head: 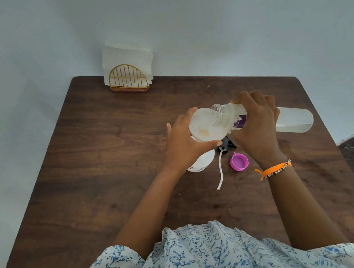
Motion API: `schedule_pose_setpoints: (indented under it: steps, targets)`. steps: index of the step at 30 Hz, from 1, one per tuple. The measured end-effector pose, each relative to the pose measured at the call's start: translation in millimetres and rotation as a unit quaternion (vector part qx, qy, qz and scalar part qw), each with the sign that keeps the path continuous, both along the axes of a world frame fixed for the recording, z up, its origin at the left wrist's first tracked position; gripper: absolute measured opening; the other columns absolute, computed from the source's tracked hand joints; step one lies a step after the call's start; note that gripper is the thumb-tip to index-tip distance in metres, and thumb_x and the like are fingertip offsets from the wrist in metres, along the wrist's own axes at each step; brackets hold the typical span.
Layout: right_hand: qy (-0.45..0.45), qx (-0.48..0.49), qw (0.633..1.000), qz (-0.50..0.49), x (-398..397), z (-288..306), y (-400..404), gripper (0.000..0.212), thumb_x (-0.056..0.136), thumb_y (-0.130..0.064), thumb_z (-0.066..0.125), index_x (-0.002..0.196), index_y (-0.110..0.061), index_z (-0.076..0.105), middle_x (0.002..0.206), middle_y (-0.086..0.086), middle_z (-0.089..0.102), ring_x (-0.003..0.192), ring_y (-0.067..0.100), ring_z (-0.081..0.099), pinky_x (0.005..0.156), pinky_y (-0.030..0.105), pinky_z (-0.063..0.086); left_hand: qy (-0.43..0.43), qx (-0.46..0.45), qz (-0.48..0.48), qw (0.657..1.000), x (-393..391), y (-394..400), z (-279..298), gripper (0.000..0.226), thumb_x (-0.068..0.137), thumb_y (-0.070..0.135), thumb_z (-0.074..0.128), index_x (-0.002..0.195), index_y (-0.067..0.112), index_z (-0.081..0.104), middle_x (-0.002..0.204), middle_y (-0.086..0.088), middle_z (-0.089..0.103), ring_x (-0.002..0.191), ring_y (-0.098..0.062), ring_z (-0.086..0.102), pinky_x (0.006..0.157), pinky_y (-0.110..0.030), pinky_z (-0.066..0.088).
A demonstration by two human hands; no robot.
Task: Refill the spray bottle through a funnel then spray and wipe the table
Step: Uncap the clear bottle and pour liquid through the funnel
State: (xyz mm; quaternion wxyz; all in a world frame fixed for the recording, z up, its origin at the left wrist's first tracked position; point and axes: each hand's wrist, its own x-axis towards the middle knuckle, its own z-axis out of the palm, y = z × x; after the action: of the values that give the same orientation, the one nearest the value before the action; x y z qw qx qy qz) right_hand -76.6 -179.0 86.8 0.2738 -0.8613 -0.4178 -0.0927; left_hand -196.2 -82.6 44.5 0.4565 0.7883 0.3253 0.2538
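Grip, left: my left hand (pixel 183 143) was wrapped around the funnel (pixel 205 125), thumb at its near rim, fingers curled over the far rim.
Grip, right: my right hand (pixel 256 124) clasped the clear bottle (pixel 292 121) about its middle and held it tipped, mouth down and leftward.
Bottle mouth: the open threaded neck hung over the funnel's bowl at frame centre; a little pale liquid lay in the bowl.
Spray bottle (pixel 201 163): white, it stood beneath the funnel, mostly hidden by my left hand, just below centre.
Sprayer head (pixel 226 144): black, off the bottle, it lay on the table just right of the spray bottle; its white tube ran down toward me.
Cap (pixel 239 162): pink, open side up, beside the tube, near my right wrist.
Napkins (pixel 127 59): white, upright in a gold wire holder (pixel 128 79) at the table's far edge, upper left.
Table (pixel 106 169): dark wood.
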Motion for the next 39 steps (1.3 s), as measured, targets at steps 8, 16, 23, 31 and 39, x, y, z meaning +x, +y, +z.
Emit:
schedule_pose_setpoints:
  steps: [8, 16, 23, 31, 39]
  targets:
    - [-0.001, 0.003, 1.0, -0.001, -1.5, 1.1, -0.1, 0.05, 0.06, -0.003, 0.081, 0.103, -0.012, 0.058, 0.107, 0.012, 0.056, 0.106, 0.031, 0.043, 0.081, 0.034, 0.031, 0.001, 0.001, -0.003, 1.0, -0.4, -0.3, 0.7, 0.089, 0.058, 0.045, 0.083, 0.135, 0.027, 0.04, 0.131, 0.004, 0.051, 0.12, -0.011, 0.042, 0.114, -0.047, 0.003]
    - [-0.003, 0.004, 1.0, 0.0, -0.6, 0.7, -1.0, 0.049, 0.06, -0.002, 0.08, 0.102, -0.012, 0.058, 0.107, 0.011, 0.057, 0.105, 0.03, 0.043, 0.08, 0.033, 0.03, 0.003, 0.0, -0.001, 1.0, -0.4, -0.6, 0.5, 0.089, 0.059, 0.045, 0.083, 0.135, 0.027, 0.04, 0.131, 0.003, 0.051, 0.119, -0.009, 0.041, 0.114, -0.047, 0.003]
    - [-0.006, 0.0, 1.0, -0.001, 1.7, -1.3, -0.2, 0.048, 0.06, -0.002, 0.08, 0.101, -0.012, 0.057, 0.105, 0.011, 0.057, 0.104, 0.03, 0.044, 0.078, 0.032, 0.03, 0.0, 0.002, 0.0, 1.0, 0.0, 0.0, 0.1, 0.089, 0.058, 0.045, 0.083, 0.135, 0.026, 0.04, 0.132, 0.003, 0.051, 0.121, -0.011, 0.042, 0.113, -0.044, 0.002]
    - [-0.002, -0.003, 1.0, -0.003, 0.8, 0.2, 0.1, 0.049, 0.061, -0.003, 0.081, 0.102, -0.013, 0.057, 0.107, 0.01, 0.056, 0.106, 0.03, 0.043, 0.079, 0.032, 0.03, -0.002, 0.005, 0.001, 1.0, 0.9, 1.1, -3.0, 0.091, 0.057, 0.047, 0.082, 0.135, 0.028, 0.04, 0.132, 0.003, 0.051, 0.114, -0.004, 0.039, 0.112, -0.042, 0.002]
    - [0.003, -0.005, 1.0, -0.003, 1.0, 2.0, -1.0, 0.049, 0.061, -0.001, 0.079, 0.103, -0.012, 0.057, 0.108, 0.011, 0.056, 0.107, 0.03, 0.042, 0.08, 0.031, 0.029, 0.0, 0.008, 0.003, 1.0, 1.2, 1.4, -3.8, 0.091, 0.057, 0.047, 0.083, 0.135, 0.027, 0.04, 0.132, 0.002, 0.051, 0.118, -0.008, 0.041, 0.112, -0.043, 0.003]
